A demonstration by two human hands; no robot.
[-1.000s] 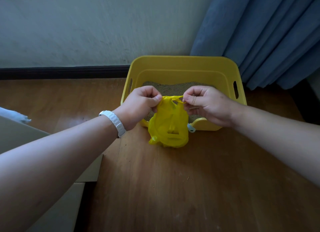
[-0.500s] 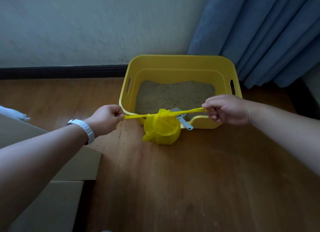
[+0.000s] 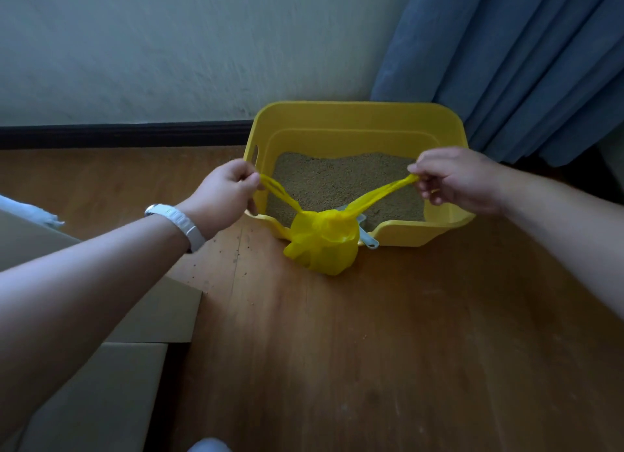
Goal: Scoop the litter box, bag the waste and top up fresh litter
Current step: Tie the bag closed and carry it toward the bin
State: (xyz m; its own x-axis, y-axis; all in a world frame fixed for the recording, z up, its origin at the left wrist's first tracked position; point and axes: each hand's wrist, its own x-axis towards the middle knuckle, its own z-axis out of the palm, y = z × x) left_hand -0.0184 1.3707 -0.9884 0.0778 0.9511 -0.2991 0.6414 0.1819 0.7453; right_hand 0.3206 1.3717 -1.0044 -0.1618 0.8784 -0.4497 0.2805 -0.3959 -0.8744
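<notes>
A small yellow plastic bag (image 3: 322, 243), bulging and knotted at the top, sits on the wooden floor against the front lip of the yellow litter box (image 3: 358, 117). My left hand (image 3: 224, 194) pinches the bag's left handle strip, and my right hand (image 3: 459, 181) pinches the right one. Both strips are stretched up and outward in a V over the tan litter (image 3: 337, 181). A pale grey scoop (image 3: 366, 237) lies on the box's front lip, mostly hidden behind the bag.
Cardboard flaps (image 3: 162, 313) lie at the left on the floor. Blue curtains (image 3: 526, 63) hang at the right behind the box. The wall and dark skirting board (image 3: 118, 134) run along the back. Litter grains (image 3: 236, 255) are scattered on the floor left of the bag.
My hands went from close together above the bag to wide apart, pulling the handles taut. Now both hands are higher and the strips slope up from the bag.
</notes>
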